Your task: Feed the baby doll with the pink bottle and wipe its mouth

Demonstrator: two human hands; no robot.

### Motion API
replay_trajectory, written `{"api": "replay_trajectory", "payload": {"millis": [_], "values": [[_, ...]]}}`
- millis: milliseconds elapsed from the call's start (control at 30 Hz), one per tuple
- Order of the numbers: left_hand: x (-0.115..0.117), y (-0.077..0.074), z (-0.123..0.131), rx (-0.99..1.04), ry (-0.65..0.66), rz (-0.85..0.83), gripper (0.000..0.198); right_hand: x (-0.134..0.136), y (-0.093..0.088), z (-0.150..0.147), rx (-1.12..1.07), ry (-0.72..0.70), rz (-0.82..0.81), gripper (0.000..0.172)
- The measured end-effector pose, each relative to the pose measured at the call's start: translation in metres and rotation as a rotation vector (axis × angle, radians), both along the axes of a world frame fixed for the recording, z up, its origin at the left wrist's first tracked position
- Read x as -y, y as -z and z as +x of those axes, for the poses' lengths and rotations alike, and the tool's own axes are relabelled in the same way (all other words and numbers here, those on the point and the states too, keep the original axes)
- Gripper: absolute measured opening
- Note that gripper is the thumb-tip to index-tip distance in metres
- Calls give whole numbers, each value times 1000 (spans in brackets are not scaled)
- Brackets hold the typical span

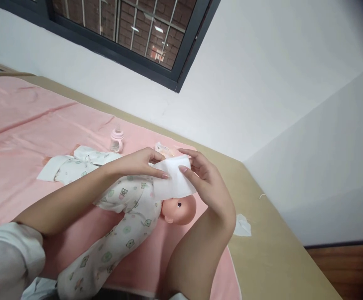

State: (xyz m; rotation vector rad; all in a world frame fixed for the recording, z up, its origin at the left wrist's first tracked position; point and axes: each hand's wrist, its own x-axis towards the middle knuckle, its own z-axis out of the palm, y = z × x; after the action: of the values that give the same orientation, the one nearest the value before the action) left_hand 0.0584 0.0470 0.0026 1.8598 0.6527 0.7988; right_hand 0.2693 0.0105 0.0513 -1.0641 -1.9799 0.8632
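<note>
A thin white wipe (176,185) is stretched between both hands, above a baby doll's head (181,209). My left hand (148,163) pinches its left side, thumb on top. On the other side, my right hand (204,175) grips the wipe between thumb and fingers. The cloth hides part of the doll's face; one eye and an ear show. The doll lies on its back in white pyjamas (131,204) with a bear print, legs pointing left. Behind my hands, a small pack (164,149) is partly covered by them.
A pink baby bottle (116,139) stands on the pink blanket (21,154) beyond the doll. On the tan table top (271,233) at right lies a crumpled white tissue (243,226). A white wall (246,75) and a dark-framed window (175,79) bound the far side.
</note>
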Motion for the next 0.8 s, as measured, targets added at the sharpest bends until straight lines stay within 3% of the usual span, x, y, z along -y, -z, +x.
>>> {"api": "replay_trajectory", "payload": {"millis": [67,233,400,600,800], "values": [[3,-2,-1,13,17,10,27,-1,0,0,-29,-6,-6,36],[10,-9,-1,212,-81,258,13,-10,6,1,-6,30,15,41],[16,-12,-3,255,-137,264,13,-22,14,14,41,166,4,44],[13,1,8,-13,-120,50,30,-47,35,48,-92,196,-116,47],[13,19,31,-291,-61,76,36,-76,83,80,-274,121,-353,48]]}}
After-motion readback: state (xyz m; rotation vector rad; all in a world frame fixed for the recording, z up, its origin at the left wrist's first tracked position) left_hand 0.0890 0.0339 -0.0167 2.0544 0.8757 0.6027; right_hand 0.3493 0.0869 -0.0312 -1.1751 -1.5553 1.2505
